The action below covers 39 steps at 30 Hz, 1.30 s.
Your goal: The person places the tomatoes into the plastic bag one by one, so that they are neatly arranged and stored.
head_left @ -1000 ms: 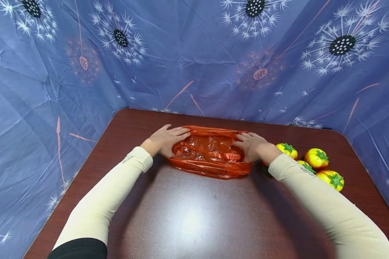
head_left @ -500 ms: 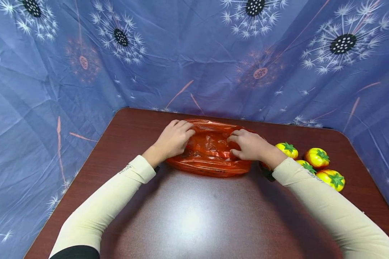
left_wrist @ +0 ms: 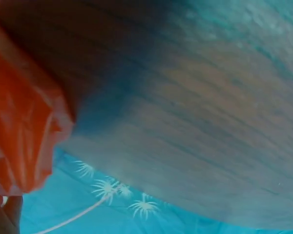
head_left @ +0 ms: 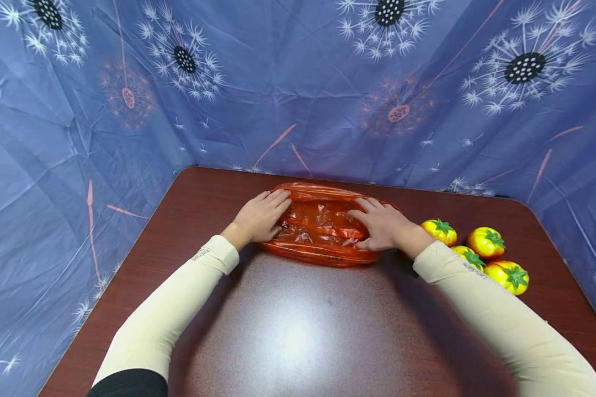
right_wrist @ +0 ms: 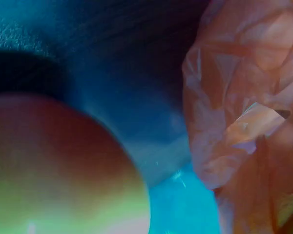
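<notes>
A thin orange-red plastic bag lies on the table with its mouth spread upward and its inside crumpled. At its left end, my left hand rests over the rim, fingers pointing inward. My right hand lies over the opposite end, fingers spread across the mouth and thumb toward the front edge. The left wrist view catches the bag's side, with a bit of finger below it. In the right wrist view, the creased bag wall fills the right side.
Several yellow-red fruits with green star-shaped leaf caps sit right of the bag, among them a back one and a front one. One rounded fruit looms close in the right wrist view. Blue dandelion-print cloth hangs behind the brown table.
Both hands curled inward at the bag's ends half a second ago, and their fingers have since straightened and spread. The bag's front edge sits slightly farther back. The fruits have not moved.
</notes>
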{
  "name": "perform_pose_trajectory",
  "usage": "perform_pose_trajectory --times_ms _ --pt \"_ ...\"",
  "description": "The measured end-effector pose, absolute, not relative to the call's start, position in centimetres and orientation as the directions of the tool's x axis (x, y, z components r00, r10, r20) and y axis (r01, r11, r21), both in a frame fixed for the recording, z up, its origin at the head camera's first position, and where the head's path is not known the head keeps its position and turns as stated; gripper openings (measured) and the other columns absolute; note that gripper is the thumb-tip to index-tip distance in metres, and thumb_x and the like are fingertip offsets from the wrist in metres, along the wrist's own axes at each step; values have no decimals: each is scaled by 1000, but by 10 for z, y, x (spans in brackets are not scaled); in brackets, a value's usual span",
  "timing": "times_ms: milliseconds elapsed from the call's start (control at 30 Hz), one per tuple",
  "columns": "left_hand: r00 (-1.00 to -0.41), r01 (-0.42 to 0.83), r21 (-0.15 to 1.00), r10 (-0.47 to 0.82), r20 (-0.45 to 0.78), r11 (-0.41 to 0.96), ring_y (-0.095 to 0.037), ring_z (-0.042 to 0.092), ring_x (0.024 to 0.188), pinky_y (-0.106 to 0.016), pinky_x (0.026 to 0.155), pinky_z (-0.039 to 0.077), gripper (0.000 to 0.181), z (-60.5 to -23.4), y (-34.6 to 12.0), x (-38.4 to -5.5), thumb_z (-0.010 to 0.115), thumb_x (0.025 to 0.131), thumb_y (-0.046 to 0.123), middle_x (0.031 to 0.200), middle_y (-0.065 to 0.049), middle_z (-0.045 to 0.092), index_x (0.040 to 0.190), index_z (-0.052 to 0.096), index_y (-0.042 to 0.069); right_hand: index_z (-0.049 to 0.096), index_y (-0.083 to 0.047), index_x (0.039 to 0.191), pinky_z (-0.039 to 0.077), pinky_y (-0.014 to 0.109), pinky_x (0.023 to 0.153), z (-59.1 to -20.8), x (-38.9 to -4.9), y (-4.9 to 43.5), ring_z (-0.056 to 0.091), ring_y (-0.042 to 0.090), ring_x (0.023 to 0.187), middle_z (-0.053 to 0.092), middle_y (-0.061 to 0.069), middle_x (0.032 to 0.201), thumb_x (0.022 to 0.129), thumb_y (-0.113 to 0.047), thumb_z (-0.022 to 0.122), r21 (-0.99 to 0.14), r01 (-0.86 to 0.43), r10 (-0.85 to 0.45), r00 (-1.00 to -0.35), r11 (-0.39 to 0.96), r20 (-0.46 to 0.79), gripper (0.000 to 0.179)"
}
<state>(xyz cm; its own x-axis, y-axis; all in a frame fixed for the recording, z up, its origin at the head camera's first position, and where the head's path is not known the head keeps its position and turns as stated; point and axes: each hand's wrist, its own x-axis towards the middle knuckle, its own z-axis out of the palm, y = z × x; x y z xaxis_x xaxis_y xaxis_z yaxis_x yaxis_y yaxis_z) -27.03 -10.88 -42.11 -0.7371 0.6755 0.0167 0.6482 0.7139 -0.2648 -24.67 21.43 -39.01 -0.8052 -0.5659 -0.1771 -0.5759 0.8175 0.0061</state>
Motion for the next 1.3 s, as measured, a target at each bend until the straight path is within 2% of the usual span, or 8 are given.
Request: perform_pose_trajectory --times_ms 367,767,867,1000,1067,1167,1233,1300 --pt "-735 677 -231 657 -165 699 -21 27 153 -47 123 25 95 -411 -119 -277 70 82 56 166 -3 25 158 27 18 36 -16 154 32 67 111 -384 -244 219 18 50 149 12 22 165 79 -36 78 -110 -499 -501 -782 860 -371 88" --pt "-740 670 -138 642 -199 730 -21 24 154 -56 119 27 108 -396 -135 -267 79 72 59 167 -1 23 158 27 20 36 -17 153 40 63 106 -378 -240 223 29 50 145 19 25 163 79 -38 79 -163 -475 -496 -757 865 -426 89" --pt "-742 659 -47 639 -203 750 -22 25 153 -56 118 28 103 -394 -132 -264 81 74 51 166 -4 24 157 30 18 46 -16 148 41 63 105 -380 -239 225 36 48 143 31 23 159 79 -37 80 -166 -508 -530 -760 845 -376 80" --pt "-762 628 47 626 -166 777 -23 35 149 -55 118 30 86 -381 -123 -259 80 79 38 161 -6 37 153 41 17 62 -12 132 47 58 100 -379 -236 223 55 39 127 57 17 139 77 -39 81 -80 -624 -626 -756 778 -189 64" --pt "-773 619 62 622 -125 783 -25 41 145 -54 118 30 75 -372 -118 -255 78 82 33 156 -7 45 148 47 15 68 -10 123 51 53 95 -377 -236 218 61 34 114 66 13 124 77 -41 81 9 -702 -701 -712 712 -43 56" --pt "-764 644 32 645 -38 764 -28 49 138 -52 116 34 63 -363 -106 -248 77 84 27 146 -8 54 141 55 13 72 -9 107 53 44 80 -374 -239 208 61 29 95 70 8 103 78 -40 80 170 -777 -796 -587 606 150 43" --pt "-736 677 -4 677 7 736 -28 52 135 -50 113 38 58 -362 -97 -245 77 84 23 142 -8 57 138 58 13 72 -10 102 49 42 76 -374 -241 201 58 29 92 69 7 99 79 -39 80 237 -794 -828 -524 559 198 38" --pt "-707 706 -44 707 6 707 -28 52 135 -49 112 40 57 -366 -90 -244 75 84 17 142 -9 56 138 57 12 71 -10 108 49 45 79 -374 -241 197 58 31 101 68 10 110 78 -43 80 259 -786 -828 -542 561 145 45"
